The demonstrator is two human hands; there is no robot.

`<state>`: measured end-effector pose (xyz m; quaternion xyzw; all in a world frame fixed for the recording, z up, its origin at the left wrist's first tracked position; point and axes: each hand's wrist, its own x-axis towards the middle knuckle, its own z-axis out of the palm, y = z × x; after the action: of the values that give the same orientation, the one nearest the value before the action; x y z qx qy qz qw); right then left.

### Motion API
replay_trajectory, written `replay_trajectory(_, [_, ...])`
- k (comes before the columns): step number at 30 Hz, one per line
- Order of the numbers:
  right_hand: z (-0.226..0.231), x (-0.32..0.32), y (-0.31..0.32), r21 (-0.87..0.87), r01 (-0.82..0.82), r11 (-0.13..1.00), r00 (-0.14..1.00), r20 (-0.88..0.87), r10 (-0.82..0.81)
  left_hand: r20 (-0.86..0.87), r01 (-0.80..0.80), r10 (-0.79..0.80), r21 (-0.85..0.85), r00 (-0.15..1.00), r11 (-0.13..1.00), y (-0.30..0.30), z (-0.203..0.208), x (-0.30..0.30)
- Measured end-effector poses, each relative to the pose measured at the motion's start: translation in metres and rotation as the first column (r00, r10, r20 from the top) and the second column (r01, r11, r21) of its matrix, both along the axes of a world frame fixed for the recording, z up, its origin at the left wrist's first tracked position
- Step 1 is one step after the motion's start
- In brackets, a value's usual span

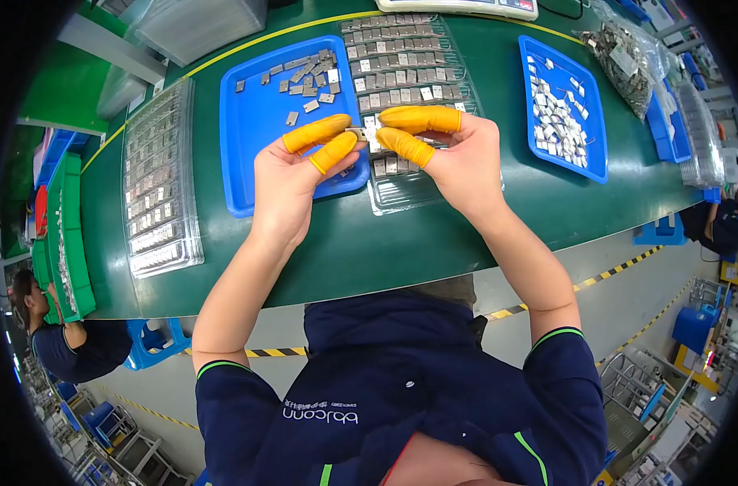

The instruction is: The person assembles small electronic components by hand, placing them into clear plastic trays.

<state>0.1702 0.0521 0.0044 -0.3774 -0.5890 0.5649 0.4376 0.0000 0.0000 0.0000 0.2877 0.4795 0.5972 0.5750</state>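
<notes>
My left hand pinches a small silver piece like a USB plug between thumb and forefinger. Close against it, my right hand has its thumb and finger shut on a small white piece, partly hidden by the fingertips. Yellow finger cots cover the working fingers of both hands. Beneath them lies a clear blister tray with rows of small silver pieces. A blue tray to the left, partly under my left hand, holds loose grey metal pieces.
Another blue tray at right holds white pieces with thin tips. A second filled blister tray lies at left. Back right is a clear bag of parts; a white device stands behind. Co-workers sit either side.
</notes>
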Motion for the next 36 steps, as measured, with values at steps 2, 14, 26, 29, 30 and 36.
replay_trajectory(2, [0.001,0.000,-0.002,0.048,0.000,0.999,0.996,0.088,-0.005,-0.033,0.011,-0.010,0.011,0.999,1.000,-0.001,-0.002,-0.001])
replay_trajectory(14, [0.001,0.019,0.010,0.066,-0.120,0.991,0.983,0.146,0.110,-0.101,0.074,-0.066,0.078,0.993,0.994,-0.001,-0.007,0.004])
replay_trajectory(26, [-0.004,0.014,0.011,-0.191,-0.374,0.908,0.926,-0.136,0.353,0.101,0.293,-0.294,0.024,0.950,0.956,-0.005,-0.005,-0.008])
replay_trajectory(29, [-0.008,0.009,0.007,-0.112,-0.341,0.933,0.931,-0.178,0.319,0.056,0.263,-0.264,0.022,0.963,0.964,-0.005,-0.009,-0.007])
replay_trajectory(30, [-0.009,0.008,0.005,-0.113,-0.335,0.936,0.933,-0.176,0.313,0.058,0.270,-0.271,0.023,0.961,0.963,-0.005,-0.009,-0.006])
replay_trajectory(36, [-0.010,0.005,-0.023,0.727,0.051,0.684,0.938,0.201,-0.284,-0.105,0.141,-0.136,0.041,0.985,0.989,-0.007,-0.004,0.006])
